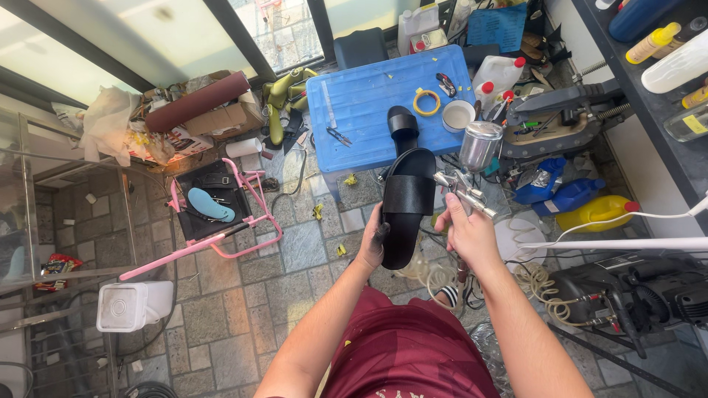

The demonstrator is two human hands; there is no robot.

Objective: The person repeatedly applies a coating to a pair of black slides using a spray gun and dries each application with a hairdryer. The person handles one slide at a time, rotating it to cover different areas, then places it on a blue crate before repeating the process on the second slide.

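Black slide sandal (404, 210) sat mid-frame, long axis running near vertical, toe end up toward the blue tabletop (369, 103). Left hand (372, 243) gripped its lower left edge, fingers wrapped around the sole, dark-stained. Right hand (466, 230) sat just right of the sandal, fingers closed on a spray gun (472, 166) with metal cup, nozzle apparently aimed left at the strap; hard to tell how close. A second black sandal (403, 125) lay on the tabletop above.
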